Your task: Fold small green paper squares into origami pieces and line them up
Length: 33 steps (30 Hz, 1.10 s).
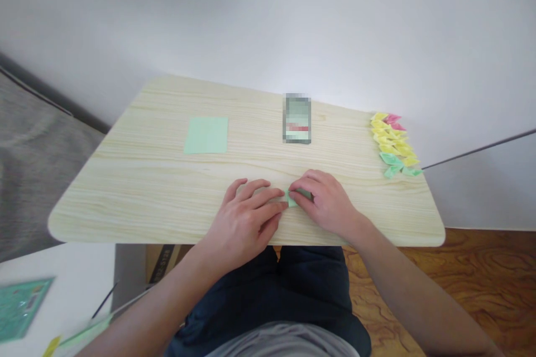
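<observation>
A small folded piece of green paper [292, 201] lies on the table near its front edge, partly covered by my fingers. My right hand [324, 201] pinches it from the right, thumb and fingertips closed together on its upper side. From the left, my left hand [251, 215] rests with its fingers spread, and its index finger and thumb side reach the paper's left edge. A flat square sheet of green paper [206, 135] lies farther back on the left.
At the table's [138, 178] right end lie several folded paper pieces [393, 142] in pink, yellow and green. A phone [297, 119], blurred out, lies at the back middle. A green packet [23, 307] is on a white surface at lower left. A wall stands behind.
</observation>
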Motion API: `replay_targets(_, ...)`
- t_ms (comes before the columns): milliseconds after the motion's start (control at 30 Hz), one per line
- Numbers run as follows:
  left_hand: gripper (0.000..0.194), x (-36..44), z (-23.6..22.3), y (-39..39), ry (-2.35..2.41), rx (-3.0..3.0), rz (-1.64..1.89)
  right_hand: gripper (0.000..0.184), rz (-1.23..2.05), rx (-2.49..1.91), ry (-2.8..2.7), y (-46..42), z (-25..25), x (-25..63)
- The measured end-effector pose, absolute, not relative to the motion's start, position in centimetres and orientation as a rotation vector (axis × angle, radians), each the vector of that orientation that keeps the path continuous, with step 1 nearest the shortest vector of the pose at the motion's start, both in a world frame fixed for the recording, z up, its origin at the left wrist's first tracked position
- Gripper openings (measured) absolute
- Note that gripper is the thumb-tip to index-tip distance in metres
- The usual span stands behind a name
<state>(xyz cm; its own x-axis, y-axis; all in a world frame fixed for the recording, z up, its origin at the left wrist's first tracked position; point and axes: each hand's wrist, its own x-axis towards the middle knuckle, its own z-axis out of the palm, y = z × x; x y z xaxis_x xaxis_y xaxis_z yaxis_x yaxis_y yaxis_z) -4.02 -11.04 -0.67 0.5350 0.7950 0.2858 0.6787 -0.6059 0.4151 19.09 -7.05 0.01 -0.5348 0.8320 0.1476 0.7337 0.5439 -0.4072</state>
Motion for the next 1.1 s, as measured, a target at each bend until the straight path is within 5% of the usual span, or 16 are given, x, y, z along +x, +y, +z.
replay_targets(1100,0.034,-3.9,-0.7,-12.1,1.293,2.430,0.712,0.016,0.431,-1.267,-2.377,-6.4,-1.4,18.7)
